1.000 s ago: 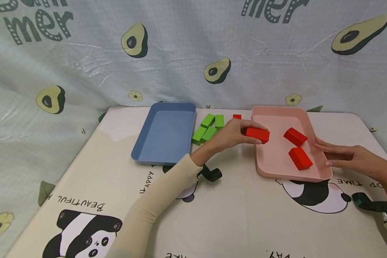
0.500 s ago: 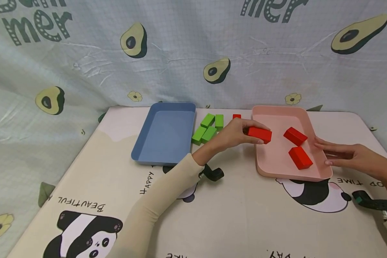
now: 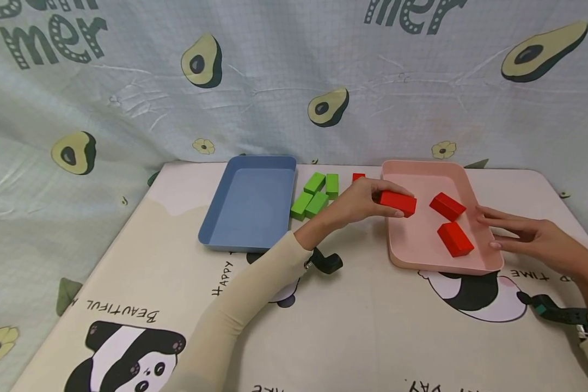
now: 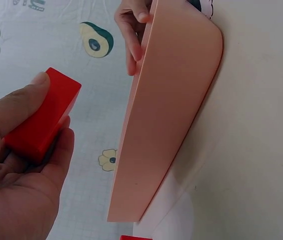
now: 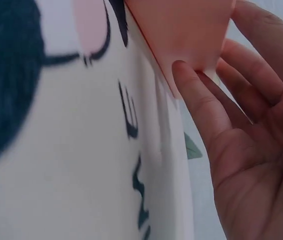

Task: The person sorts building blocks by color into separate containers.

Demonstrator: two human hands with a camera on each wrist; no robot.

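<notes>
Though near left hand (image 3: 359, 201), green blocks (image 3: 316, 202) untouched

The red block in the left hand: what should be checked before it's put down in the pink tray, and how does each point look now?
1. Grip: ok. The left hand pinches the red block.
2. Block clear of the rim: ok. The left wrist view shows a gap.
3. Block wholly over the pink tray: cannot tell. It overlaps in the head view, but it's raised.
4. Tray steadied: ok. The right hand touches its right side.
5. Room inside: ok. Two red blocks lie toward the right.
</notes>
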